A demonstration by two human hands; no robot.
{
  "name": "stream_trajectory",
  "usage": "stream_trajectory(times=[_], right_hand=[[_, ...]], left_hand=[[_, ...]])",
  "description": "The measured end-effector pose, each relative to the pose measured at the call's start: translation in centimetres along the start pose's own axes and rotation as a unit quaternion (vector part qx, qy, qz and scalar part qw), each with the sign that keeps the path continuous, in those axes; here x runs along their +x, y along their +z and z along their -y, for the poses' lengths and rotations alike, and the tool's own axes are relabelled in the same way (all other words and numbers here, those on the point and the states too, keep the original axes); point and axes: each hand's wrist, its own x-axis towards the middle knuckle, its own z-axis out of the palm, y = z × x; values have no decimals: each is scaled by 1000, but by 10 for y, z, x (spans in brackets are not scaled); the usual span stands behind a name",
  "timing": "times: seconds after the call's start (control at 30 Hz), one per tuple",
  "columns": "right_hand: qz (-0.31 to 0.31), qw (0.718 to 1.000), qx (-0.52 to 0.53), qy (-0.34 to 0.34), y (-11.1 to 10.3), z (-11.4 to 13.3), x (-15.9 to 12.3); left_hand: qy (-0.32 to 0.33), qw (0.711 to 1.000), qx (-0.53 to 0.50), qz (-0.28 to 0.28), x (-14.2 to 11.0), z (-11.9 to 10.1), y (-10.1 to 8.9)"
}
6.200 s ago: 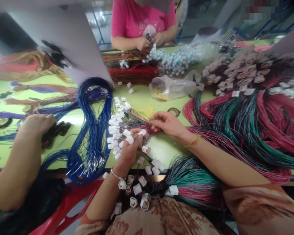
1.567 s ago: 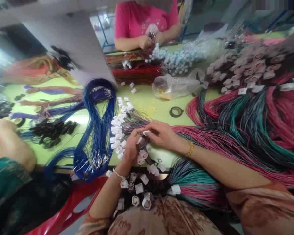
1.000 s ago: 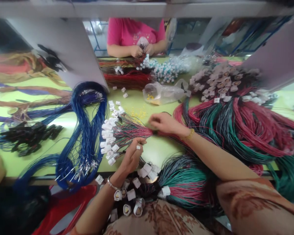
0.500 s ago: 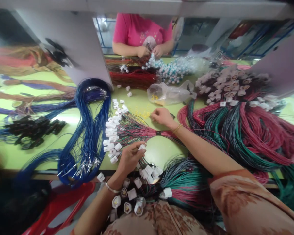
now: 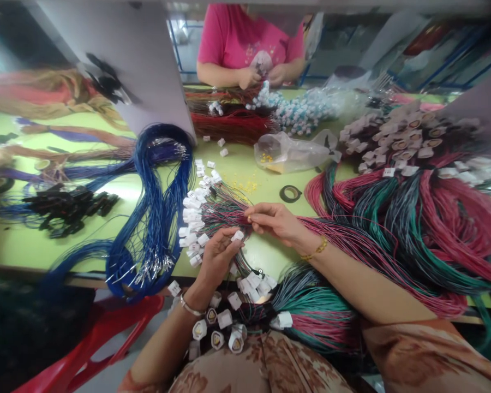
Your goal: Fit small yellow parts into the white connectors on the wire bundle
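Note:
Between the thumb and fingers of my left hand (image 5: 220, 255) is a white connector (image 5: 237, 236), with thin wires running down from it. My right hand (image 5: 279, 222), just to its right, pinches a tiny yellow piece (image 5: 249, 218) at the fingertips. Beneath and behind both hands lies a wire bundle (image 5: 225, 212) in red, green and black, its white connectors (image 5: 193, 210) fanned out at the left end. More yellow pieces (image 5: 245, 185) are scattered on the green table (image 5: 272, 248) beyond my hands. A second bundle (image 5: 315, 311) rests close to my body.
Blue wires (image 5: 147, 191) and black connectors (image 5: 65, 207) lie to the left. A clear bag (image 5: 290, 152) and a black tape roll (image 5: 290, 193) sit behind my right hand. Red and green wires (image 5: 393, 218) fill the right side. A person in pink (image 5: 249, 43) works opposite.
My right hand has moved from the scattered yellow pieces toward my left hand, now with a yellow piece in its fingertips. The tape roll is now uncovered. A hand shows at the left edge.

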Motion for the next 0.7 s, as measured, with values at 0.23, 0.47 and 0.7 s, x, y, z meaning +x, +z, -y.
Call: stream_trajectory(times=[0.23,0.47,0.7], right_hand=[[24,999,-38,-7,9,-4,-9],[38,983,-177,-34,13,-2,-15],[25,979,-194,-58,17,-3,-18]], left_hand=[[13,1000,-25,11,0,0,0],[13,999,-51,10,-1,3,-1],[7,999,-42,-1,0,2,0]])
